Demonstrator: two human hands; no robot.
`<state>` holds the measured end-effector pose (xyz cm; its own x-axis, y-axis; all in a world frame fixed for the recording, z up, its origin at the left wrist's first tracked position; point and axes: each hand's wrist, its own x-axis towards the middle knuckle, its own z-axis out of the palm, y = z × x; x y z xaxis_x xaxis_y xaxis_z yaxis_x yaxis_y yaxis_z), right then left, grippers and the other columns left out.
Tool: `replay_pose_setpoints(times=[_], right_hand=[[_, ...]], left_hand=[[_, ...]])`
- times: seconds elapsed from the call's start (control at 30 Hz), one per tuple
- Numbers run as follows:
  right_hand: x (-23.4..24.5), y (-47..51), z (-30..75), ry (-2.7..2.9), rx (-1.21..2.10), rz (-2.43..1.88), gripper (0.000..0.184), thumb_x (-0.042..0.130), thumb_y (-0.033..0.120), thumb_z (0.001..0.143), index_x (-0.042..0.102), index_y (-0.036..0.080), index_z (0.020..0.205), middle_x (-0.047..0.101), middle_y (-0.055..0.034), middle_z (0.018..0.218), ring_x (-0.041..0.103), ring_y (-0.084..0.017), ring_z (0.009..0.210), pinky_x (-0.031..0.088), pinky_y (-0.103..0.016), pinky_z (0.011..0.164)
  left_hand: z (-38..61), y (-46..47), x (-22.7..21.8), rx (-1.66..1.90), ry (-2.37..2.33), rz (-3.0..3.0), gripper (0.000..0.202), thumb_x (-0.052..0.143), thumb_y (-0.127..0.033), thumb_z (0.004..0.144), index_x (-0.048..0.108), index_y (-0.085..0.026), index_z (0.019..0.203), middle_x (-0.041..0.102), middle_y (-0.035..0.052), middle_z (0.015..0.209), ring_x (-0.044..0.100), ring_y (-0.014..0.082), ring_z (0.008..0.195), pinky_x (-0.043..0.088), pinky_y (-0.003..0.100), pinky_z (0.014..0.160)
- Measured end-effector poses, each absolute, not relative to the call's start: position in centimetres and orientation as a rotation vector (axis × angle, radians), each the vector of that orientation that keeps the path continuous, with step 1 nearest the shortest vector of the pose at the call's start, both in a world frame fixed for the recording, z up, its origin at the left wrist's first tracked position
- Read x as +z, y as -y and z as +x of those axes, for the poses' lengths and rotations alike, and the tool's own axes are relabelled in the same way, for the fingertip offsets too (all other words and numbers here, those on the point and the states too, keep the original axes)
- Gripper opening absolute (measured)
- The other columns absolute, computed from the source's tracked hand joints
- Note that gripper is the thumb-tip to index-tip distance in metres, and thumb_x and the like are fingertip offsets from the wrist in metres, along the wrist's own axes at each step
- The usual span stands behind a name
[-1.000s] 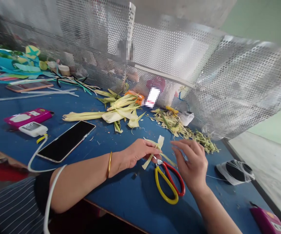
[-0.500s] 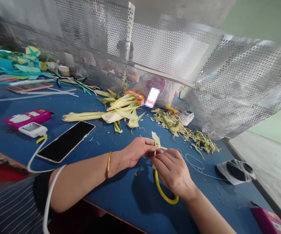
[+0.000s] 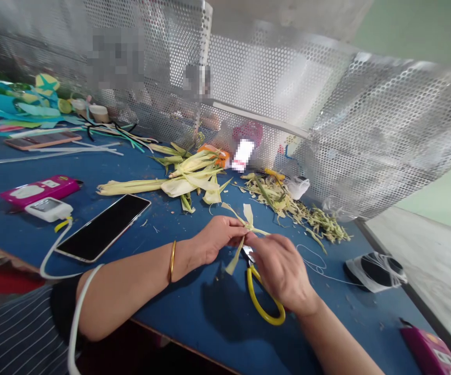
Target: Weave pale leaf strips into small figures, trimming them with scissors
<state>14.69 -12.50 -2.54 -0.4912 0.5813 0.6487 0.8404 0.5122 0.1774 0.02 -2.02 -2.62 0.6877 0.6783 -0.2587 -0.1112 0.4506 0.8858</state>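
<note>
My left hand (image 3: 217, 238) pinches a small knot of pale leaf strips (image 3: 244, 225) above the blue table (image 3: 194, 312). My right hand (image 3: 282, 272) is closed on the same leaf piece from the right, fingertips meeting those of the left. A thin clear thread (image 3: 313, 265) runs from my right hand to a black spool (image 3: 379, 270) at the right. Scissors with a yellow handle (image 3: 262, 307) lie on the table under my right hand, partly hidden by it.
A pile of pale leaves (image 3: 186, 179) and a heap of trimmings (image 3: 299, 211) lie behind my hands. A black phone (image 3: 104, 226), a white charger (image 3: 47, 208) and a pink case (image 3: 39, 188) sit at the left. A perforated metal screen (image 3: 280, 104) walls the back.
My right hand moved left from an open pose over the scissors and closed on the leaf piece held by my left hand. The leaf piece rose slightly.
</note>
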Motion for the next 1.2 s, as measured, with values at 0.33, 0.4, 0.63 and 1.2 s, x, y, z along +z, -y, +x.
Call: replay_pose_setpoints(times=[0.33,0.4,0.63,1.2], right_hand=[[-3.2,11.7,15.7,1.927,-0.292,-1.634,0.016,0.05,0.023,0.099,0.062,0.023,0.088,0.072,0.0014,0.081,0.066,-0.016,0.076,0.031,-0.042,0.104],[-3.2,11.9,15.2,1.951,-0.281,-1.623,0.018,0.049,0.021,0.099,0.062,0.023,0.086,0.071,0.0017,0.078,0.065,-0.016,0.073,0.031,-0.042,0.105],[-2.5,12.3,15.2,1.929,-0.207,-1.617,0.024,0.047,0.019,0.098,0.056,0.022,0.077,0.067,0.0035,0.073,0.061,-0.013,0.068,0.031,-0.039,0.104],[-1.9,11.9,15.9,1.524,0.496,-1.65,0.037,0.053,0.05,0.091,0.066,0.021,0.073,0.068,-0.0026,0.073,0.06,-0.02,0.072,0.046,-0.034,0.078]], left_hand=[[0.0,2.0,-2.2,0.507,-0.718,1.082,0.005,0.071,-0.016,0.073,0.069,-0.012,0.075,0.068,0.0026,0.068,0.061,0.0092,0.058,0.046,0.021,0.057],[0.1,2.1,-2.6,0.555,-0.73,1.171,0.008,0.072,-0.018,0.073,0.067,-0.013,0.073,0.065,0.0006,0.063,0.057,0.0085,0.055,0.042,0.019,0.051],[0.4,2.1,-3.3,0.617,-0.742,1.394,0.018,0.066,-0.024,0.082,0.061,-0.015,0.068,0.06,-0.0016,0.06,0.053,0.0078,0.049,0.039,0.019,0.044],[-0.2,1.9,-2.1,0.505,-0.684,1.259,0.015,0.068,-0.023,0.076,0.061,-0.014,0.067,0.057,-0.0025,0.056,0.049,0.007,0.047,0.042,0.019,0.045]])
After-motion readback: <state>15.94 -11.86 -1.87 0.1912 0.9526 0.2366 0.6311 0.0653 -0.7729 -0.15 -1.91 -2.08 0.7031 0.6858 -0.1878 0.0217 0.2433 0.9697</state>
